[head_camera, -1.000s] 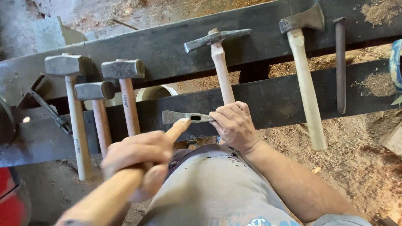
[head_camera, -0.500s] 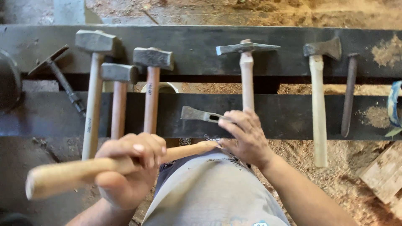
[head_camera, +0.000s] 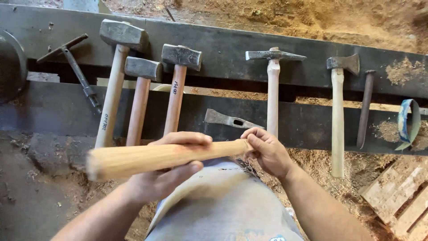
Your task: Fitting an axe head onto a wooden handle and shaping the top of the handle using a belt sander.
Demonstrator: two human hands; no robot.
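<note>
My left hand (head_camera: 167, 172) grips a pale wooden handle (head_camera: 133, 158) around its middle and holds it level across my body. My right hand (head_camera: 266, 149) pinches the handle's narrow right end with its fingertips. Just beyond that end, a loose metal hammer head (head_camera: 229, 119) with an eye hole lies on the near dark plank (head_camera: 307, 127). My grey shirt fills the bottom of the view.
Three sledge hammers (head_camera: 176, 85) lie across the two dark planks at left, with a T-shaped metal tool (head_camera: 78, 71) beside them. A pick hammer (head_camera: 273, 85), a hatchet (head_camera: 339, 107), a chisel (head_camera: 365, 107) and a blue strap (head_camera: 408, 122) lie to the right. Sawdust covers the ground.
The handle swung from pointing toward me to lying level across my body. My right hand left the loose hammer head and took the handle's narrow end.
</note>
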